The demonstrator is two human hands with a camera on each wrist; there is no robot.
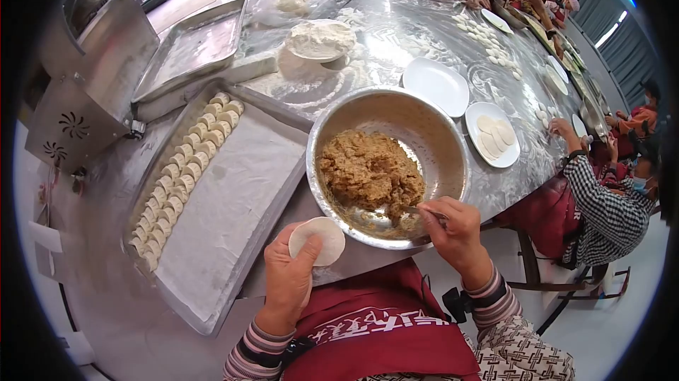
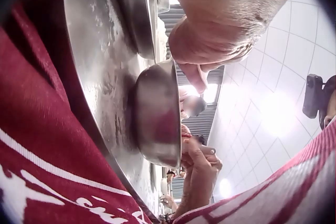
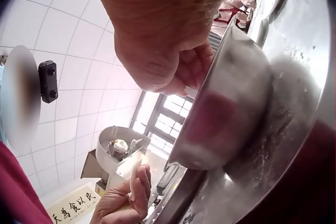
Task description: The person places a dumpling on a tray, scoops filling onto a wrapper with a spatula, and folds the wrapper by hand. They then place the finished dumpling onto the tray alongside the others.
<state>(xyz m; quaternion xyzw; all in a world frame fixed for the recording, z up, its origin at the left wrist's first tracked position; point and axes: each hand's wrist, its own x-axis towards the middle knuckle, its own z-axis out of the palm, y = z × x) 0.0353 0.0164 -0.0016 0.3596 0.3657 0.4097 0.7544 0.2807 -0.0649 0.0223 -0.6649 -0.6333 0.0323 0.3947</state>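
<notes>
Two grips, left hand (image 1: pixel 288 276) pinching dough wrapper (image 1: pixel 320 239), right hand (image 1: pixel 456 231) clasping metal utensil (image 1: pixel 419 210) in steel bowl (image 1: pixel 453 142) of filling (image 1: pixel 368 170)

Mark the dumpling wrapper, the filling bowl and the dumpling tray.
dumpling wrapper (image 1: pixel 322 236), head view, centre of the round disc.
filling bowl (image 1: pixel 424 130), head view, bare inner wall.
dumpling tray (image 1: pixel 230 204), head view, bare floured floor.
</notes>
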